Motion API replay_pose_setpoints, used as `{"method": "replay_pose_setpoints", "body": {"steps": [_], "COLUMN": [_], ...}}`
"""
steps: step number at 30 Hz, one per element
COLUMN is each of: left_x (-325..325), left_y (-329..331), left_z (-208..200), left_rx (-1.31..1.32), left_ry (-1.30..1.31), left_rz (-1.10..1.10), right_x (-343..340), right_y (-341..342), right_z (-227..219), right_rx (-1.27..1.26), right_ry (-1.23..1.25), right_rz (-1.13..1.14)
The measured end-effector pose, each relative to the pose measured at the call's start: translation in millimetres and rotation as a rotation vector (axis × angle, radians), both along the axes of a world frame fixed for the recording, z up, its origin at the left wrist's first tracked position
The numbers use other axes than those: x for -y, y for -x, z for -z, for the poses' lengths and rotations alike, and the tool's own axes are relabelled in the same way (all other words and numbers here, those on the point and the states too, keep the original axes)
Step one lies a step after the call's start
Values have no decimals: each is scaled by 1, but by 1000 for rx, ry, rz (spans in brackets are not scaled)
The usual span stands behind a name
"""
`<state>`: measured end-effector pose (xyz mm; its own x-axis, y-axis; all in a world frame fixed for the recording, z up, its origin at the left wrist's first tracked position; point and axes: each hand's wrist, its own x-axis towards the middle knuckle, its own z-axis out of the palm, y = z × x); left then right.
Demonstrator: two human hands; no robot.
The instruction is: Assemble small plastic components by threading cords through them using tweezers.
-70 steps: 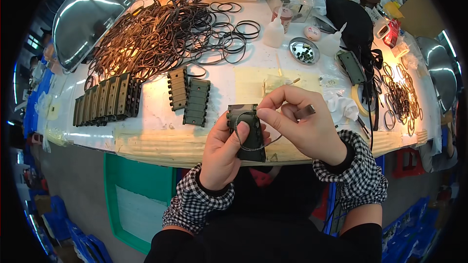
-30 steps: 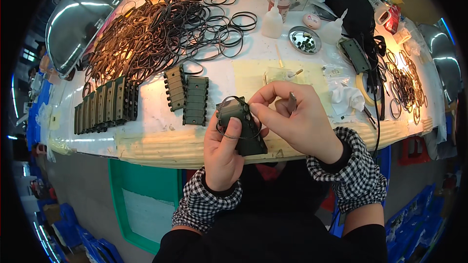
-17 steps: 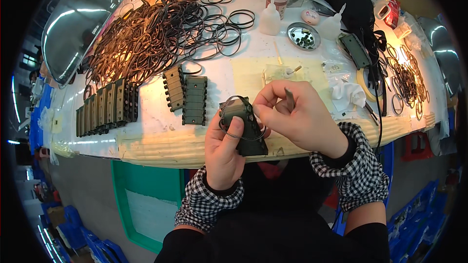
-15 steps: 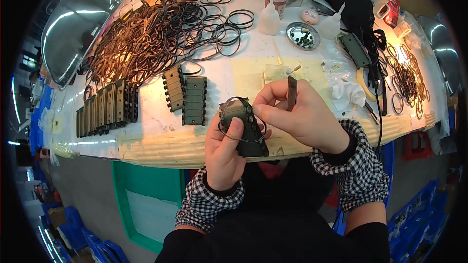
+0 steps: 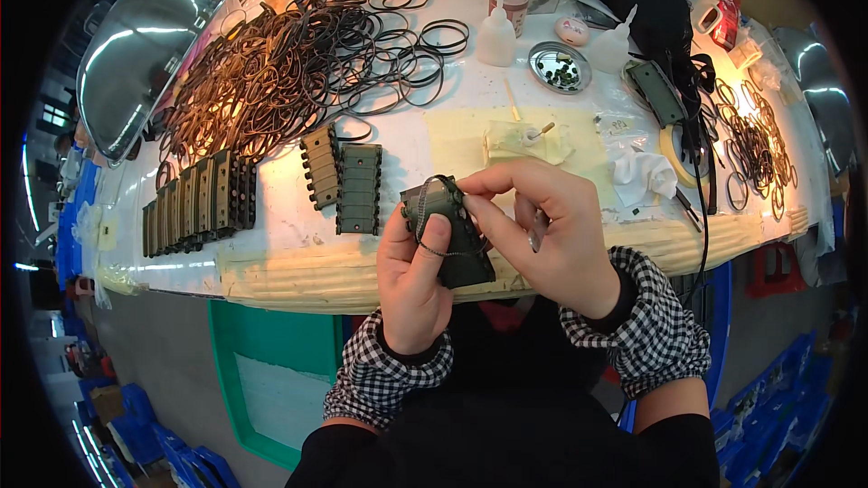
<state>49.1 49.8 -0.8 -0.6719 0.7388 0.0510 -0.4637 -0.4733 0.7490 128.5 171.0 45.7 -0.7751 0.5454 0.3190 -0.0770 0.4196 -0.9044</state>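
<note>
A dark green ribbed block (image 5: 467,262) with knobbed edges is tilted in my left hand (image 5: 411,285), the thumb pressed on its face and the fingers behind it. Round the block runs a thin dark toothed loop (image 5: 422,203). My right hand (image 5: 570,239) touches the block's upper right edge, thumb and forefinger brought together there; whether they pinch the loop or a small part is hidden. Tucked in the bent fingers of that hand is a slim metal tool (image 5: 535,233), mostly covered.
Similar green blocks (image 5: 360,188) stand left of my hands, with a row of more (image 5: 199,199) farther left. Behind lies a heap of dark loops (image 5: 271,72). Beyond my right hand are a dish of small dark pieces (image 5: 561,67) and white squeeze bottles (image 5: 495,36).
My right hand has moved slightly left, with its fingertips now at the block's upper edge. The slim tool, upright before, has dropped down into the palm. The left hand still holds the block.
</note>
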Motion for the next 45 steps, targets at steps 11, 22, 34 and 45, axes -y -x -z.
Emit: {"method": "replay_pose_setpoints", "body": {"steps": [11, 22, 34, 45], "left_x": [1, 1, 8, 7], "left_y": [-2, -3, 5, 2], "left_z": [8, 1, 6, 2], "left_rx": [77, 56, 172, 151], "left_ry": [55, 94, -117, -119], "left_rz": [16, 12, 258, 265], "right_x": [3, 10, 22, 21], "right_y": [-7, -13, -25, -24], "right_z": [10, 10, 5, 10], "right_rx": [58, -44, -107, -202], "right_ry": [191, 100, -54, -222], "right_rz": [1, 25, 38, 69]}}
